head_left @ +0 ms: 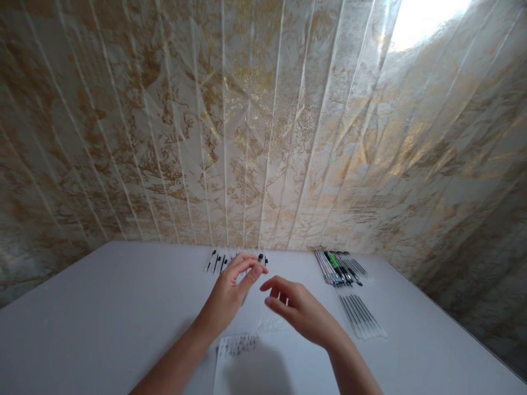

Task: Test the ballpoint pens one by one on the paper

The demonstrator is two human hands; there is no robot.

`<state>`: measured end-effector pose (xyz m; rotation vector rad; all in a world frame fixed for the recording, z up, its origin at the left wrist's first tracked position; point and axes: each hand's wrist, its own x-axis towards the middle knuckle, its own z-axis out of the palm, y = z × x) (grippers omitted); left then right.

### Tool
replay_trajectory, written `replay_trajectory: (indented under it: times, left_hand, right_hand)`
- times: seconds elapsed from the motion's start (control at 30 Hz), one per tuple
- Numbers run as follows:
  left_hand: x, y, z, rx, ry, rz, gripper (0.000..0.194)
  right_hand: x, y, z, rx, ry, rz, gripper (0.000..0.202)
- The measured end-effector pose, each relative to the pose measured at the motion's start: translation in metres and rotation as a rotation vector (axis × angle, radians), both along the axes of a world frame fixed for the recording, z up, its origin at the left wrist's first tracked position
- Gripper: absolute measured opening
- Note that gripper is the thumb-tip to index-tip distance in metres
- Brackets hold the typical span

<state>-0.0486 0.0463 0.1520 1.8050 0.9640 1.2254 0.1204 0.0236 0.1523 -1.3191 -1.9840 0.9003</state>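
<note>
My left hand (236,281) is above the middle of the white table, thumb and fingertips closed on a slim pen (261,258) with a black end. Most of its shaft is hidden by the fingers. Just to the right is my right hand (298,304), fingers curved, thumb and forefinger apart with nothing visible between them. Behind the left hand lies a row of clear pens (216,262) with black caps, partly covered by that hand. A sheet of paper (230,370) with small dark marks lies below both hands.
At the back right lie a bundle of assorted pens (329,269), one bright green, and thin dark refills (357,266). Nearer is a row of refills (360,317). Small clear pieces (272,323) lie above the paper. A gold-patterned curtain (247,137) borders the table's (102,307) far edge.
</note>
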Motion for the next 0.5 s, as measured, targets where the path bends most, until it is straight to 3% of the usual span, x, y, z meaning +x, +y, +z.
replay_trajectory:
  times: [0.07, 0.17, 0.23, 0.3, 0.4, 0.5]
  left_hand:
    - [0.002, -0.002, 0.000, -0.057, -0.052, -0.052, 0.034]
    - [0.008, 0.001, -0.010, -0.129, -0.062, -0.176, 0.041]
    - [0.014, 0.011, -0.025, -0.080, 0.039, -0.205, 0.046]
    - [0.022, 0.025, -0.044, 0.130, 0.335, -0.223, 0.039]
    - [0.038, 0.042, -0.073, 0.201, 0.504, -0.334, 0.030]
    - [0.054, 0.050, -0.092, 0.227, 0.585, -0.361, 0.021]
  right_hand:
    - [-0.009, -0.001, -0.006, -0.068, 0.069, 0.093, 0.015]
    - [-0.012, -0.003, -0.009, -0.113, 0.186, 0.116, 0.025]
    - [0.001, -0.003, 0.001, -0.140, 0.248, 0.095, 0.026]
    - [0.021, -0.003, 0.018, -0.143, 0.365, 0.024, 0.030]
    - [0.046, 0.000, 0.043, -0.075, 0.567, -0.077, 0.038]
    - [0.047, 0.001, 0.045, -0.006, 0.620, -0.149, 0.041]
